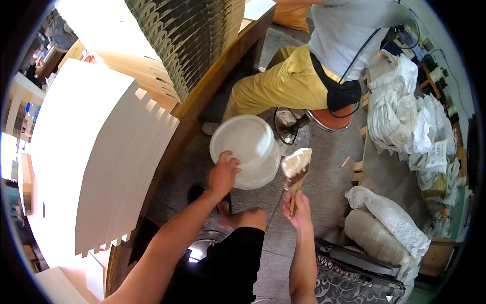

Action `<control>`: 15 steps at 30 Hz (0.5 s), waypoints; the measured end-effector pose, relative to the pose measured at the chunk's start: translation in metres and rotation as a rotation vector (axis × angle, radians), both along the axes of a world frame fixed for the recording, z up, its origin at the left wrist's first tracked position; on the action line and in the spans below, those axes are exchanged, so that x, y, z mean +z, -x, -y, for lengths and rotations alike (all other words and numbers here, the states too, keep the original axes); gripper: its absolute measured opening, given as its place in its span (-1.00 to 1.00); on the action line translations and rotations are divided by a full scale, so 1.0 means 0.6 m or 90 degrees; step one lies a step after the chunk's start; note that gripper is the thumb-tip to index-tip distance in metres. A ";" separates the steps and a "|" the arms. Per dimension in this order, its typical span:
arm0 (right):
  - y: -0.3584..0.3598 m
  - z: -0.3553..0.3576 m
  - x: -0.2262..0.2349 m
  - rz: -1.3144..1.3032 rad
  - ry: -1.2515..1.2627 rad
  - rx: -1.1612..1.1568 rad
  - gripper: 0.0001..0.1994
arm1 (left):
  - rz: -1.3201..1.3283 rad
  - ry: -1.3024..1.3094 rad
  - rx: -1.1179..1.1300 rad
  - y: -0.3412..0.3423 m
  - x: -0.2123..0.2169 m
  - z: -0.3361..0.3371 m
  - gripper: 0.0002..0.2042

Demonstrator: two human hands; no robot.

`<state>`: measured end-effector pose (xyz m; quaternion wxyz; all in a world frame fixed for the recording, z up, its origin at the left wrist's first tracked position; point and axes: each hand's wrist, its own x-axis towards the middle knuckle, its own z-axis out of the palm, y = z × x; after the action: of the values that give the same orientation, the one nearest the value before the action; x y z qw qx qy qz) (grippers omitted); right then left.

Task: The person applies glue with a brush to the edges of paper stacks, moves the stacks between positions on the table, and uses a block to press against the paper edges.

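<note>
Your left hand (pixel 223 174) rests on the near rim of a round white plastic tub (pixel 245 150), fingers curled over the edge and gripping it; the tub sits low on the floor between your knee and the stool ahead. Your right hand (pixel 299 210) is clenched around the wooden handle of a wide brush (pixel 295 172), bristles up and coated with pale paste, held just beside the tub's right edge.

Judgement: the step in hand appears to be loading or carrying paste from tub to work. The next move calls for you to keep the tub steadied with 1 hand and the brush level, so the paste does not drip on the floor.

To your left, a fanned stack of white cardboard sheets (pixel 96 162) lies on a wooden bench (pixel 212 81); beyond it stands a tall pile of folded dark-edged boxes (pixel 192 35). Ahead, 1 co-worker in yellow trousers (pixel 276 86) sits on a red-topped stool (pixel 331 119). White sacks (pixel 405 116) line the right wall over a grey tiled floor (pixel 329 172).
</note>
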<state>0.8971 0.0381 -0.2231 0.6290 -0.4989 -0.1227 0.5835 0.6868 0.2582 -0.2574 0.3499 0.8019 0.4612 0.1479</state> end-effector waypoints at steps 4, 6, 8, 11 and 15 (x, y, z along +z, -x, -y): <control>0.005 -0.001 0.057 -0.047 -0.118 0.066 -0.36 | -0.053 -0.129 -0.173 -0.026 -0.068 0.049 -0.85; 0.032 -0.017 0.079 -0.058 -0.206 0.109 -0.40 | -0.140 -0.072 -0.200 -0.029 -0.067 0.066 -0.78; 0.068 -0.043 0.107 0.037 -0.183 0.151 -0.48 | -0.177 -0.025 -0.206 -0.007 -0.074 0.090 -0.65; 0.134 -0.094 0.164 0.090 -0.152 0.222 -0.73 | 0.030 0.009 -0.153 0.071 -0.015 0.146 -0.50; 0.239 -0.181 0.245 0.300 -0.248 0.234 -0.65 | 0.089 -0.075 -0.071 0.219 0.095 0.209 -0.63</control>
<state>0.7539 0.1468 -0.0762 0.5510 -0.4600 -0.4615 0.5214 0.5556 0.1325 -0.2002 0.3409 0.8334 0.3808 0.2103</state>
